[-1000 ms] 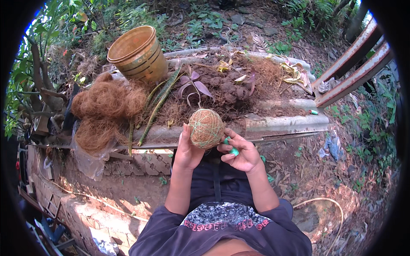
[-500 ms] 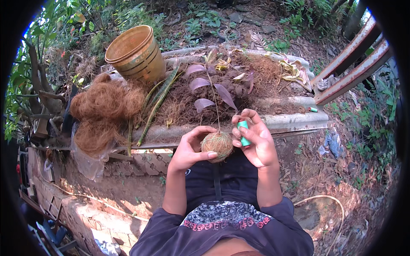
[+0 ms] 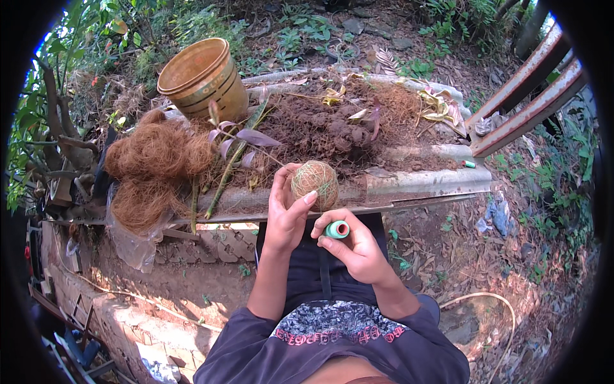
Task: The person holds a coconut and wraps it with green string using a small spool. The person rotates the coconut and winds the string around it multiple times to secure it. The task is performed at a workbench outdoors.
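Observation:
My left hand [image 3: 288, 214] is closed around a brown fibre ball [image 3: 315, 185] wound with green thread, its thumb pressed on the near side. From the ball a thin stem runs off to the left, ending in purple leaves [image 3: 256, 137] over the heap. Just below the ball, my right hand [image 3: 358, 246] grips a green thread spool [image 3: 336, 230], with its hollow end turned upward. The thread between spool and ball is too fine to make out.
Beyond my hands, dark soil [image 3: 320, 121] is heaped on a corrugated sheet [image 3: 428, 182]. Brown coir fibre [image 3: 157, 166] lies left, below a yellowish bucket [image 3: 204, 77]. Another small green spool [image 3: 469, 164] rests near the sheet's right end, beside rusty metal bars [image 3: 531, 109].
The ball has tipped, so its stem and leaves swing from upright to the left. My right hand has moved down and left, turning the spool's end upward.

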{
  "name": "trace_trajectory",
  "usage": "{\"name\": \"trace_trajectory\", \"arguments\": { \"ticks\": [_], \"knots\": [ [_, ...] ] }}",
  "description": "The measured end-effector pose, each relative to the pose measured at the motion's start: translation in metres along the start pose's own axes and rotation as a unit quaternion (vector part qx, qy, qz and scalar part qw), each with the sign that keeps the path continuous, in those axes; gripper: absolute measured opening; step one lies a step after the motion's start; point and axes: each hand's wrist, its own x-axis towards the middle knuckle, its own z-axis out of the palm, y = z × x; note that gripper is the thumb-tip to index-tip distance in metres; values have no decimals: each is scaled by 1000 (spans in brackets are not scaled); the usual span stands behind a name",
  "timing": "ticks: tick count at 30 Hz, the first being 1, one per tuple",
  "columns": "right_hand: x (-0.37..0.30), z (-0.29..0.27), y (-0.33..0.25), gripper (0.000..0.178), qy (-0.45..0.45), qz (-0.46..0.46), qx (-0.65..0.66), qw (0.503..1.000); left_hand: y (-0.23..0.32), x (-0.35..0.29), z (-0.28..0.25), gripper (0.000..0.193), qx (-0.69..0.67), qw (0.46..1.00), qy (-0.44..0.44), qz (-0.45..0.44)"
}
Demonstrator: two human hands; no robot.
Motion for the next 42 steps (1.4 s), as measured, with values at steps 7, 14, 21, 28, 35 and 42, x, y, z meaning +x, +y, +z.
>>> {"name": "trace_trajectory", "arguments": {
  "ticks": [7, 14, 21, 28, 35, 42],
  "knots": [
    [5, -4, 14, 10, -28, -19, -82, 996, -5, 0, 0, 55, -12, 1000, 7, 18],
    [9, -7, 40, 12, -76, 29, 14, 997, 0, 2, 1, 55, -42, 998, 31, -18],
    [17, -36, 50, 18, -28, 148, 319, 936, -3, -2, -12, 54, -41, 998, -12, -50],
    [27, -57, 25, 23, -27, 121, 484, 866, 6, -6, -14, 66, 15, 992, -106, -67],
    [23, -39, -4, 22, 76, 45, 297, 951, 15, -6, -11, 65, 167, 980, -107, -3],
    [9, -14, -19, 20, 74, 6, 45, 996, 9, -5, -14, 71, 195, 977, -83, 26]
  ]
}}
